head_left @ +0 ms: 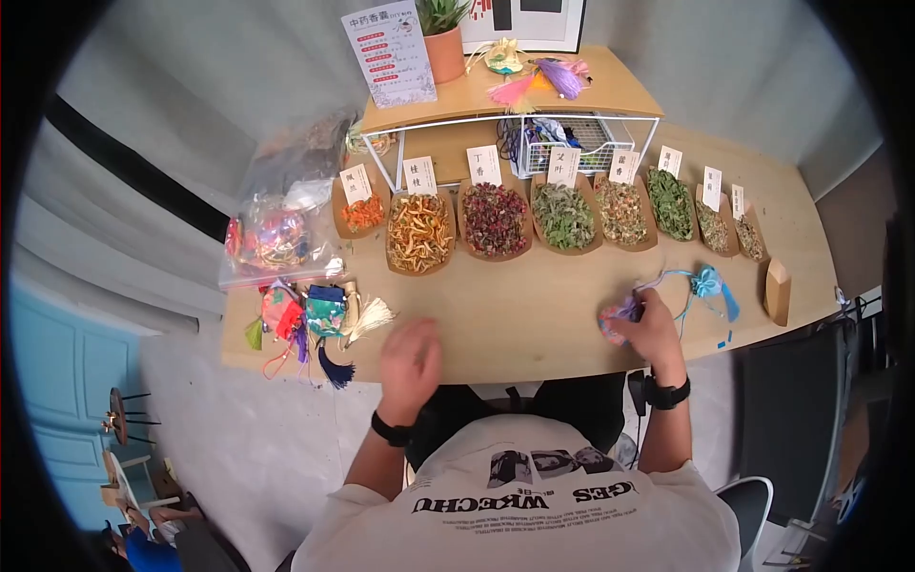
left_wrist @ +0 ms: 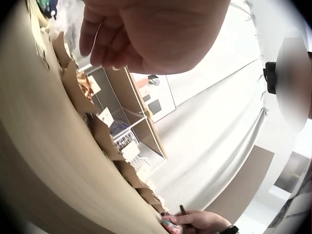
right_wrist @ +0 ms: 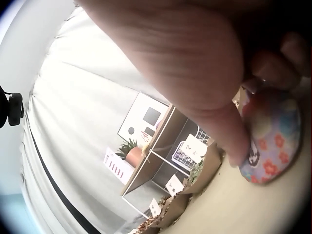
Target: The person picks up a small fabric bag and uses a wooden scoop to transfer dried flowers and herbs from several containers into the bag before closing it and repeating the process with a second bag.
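Observation:
At the right front of the table, my right hand [head_left: 658,332] grips a small purple sachet [right_wrist: 271,163] with a red flower print. In the right wrist view the thumb presses its side, and the other fingers are curled round the top, partly lost in shadow. A blue sachet [head_left: 705,280] with a blue tassel lies just beyond, its cord looping toward the hand. My left hand [head_left: 412,366] hovers at the table's front edge, fingers loosely bent and nothing in them. Left of it lie a green brocade sachet [head_left: 326,311] and a red sachet [head_left: 279,311] with tassels.
Several paper trays of dried herbs, such as rose buds [head_left: 495,221] and green leaves [head_left: 566,215], line the table with name cards. Behind them stands a wooden shelf [head_left: 610,81] with a potted plant [head_left: 441,54]. A clear plastic bag [head_left: 286,229] lies left; a folded paper tray [head_left: 777,292] stands right.

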Action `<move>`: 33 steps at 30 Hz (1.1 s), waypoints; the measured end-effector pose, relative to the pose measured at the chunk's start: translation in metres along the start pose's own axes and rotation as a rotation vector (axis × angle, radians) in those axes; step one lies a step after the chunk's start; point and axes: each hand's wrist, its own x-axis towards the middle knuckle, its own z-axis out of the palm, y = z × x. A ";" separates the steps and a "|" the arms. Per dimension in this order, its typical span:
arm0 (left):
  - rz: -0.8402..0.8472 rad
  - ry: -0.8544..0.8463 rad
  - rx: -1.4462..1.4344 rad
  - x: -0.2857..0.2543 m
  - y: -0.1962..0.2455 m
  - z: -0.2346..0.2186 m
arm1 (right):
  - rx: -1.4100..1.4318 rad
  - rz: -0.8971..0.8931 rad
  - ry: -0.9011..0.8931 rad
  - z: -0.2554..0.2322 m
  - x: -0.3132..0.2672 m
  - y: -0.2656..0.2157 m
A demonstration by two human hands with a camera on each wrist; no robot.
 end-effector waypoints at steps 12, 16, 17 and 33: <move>-0.192 -0.335 -0.647 0.012 0.046 0.049 | 0.250 -0.408 -0.235 0.092 -0.034 -0.076; -0.214 -0.328 -0.688 0.008 0.037 0.044 | 0.331 -0.377 -0.300 0.099 -0.026 -0.073; -0.209 -0.314 -0.708 0.008 0.036 0.042 | 0.399 -0.300 -0.373 0.101 -0.024 -0.070; -0.297 -0.460 -0.612 0.005 0.027 0.041 | 0.133 -0.285 -0.499 0.089 -0.023 -0.099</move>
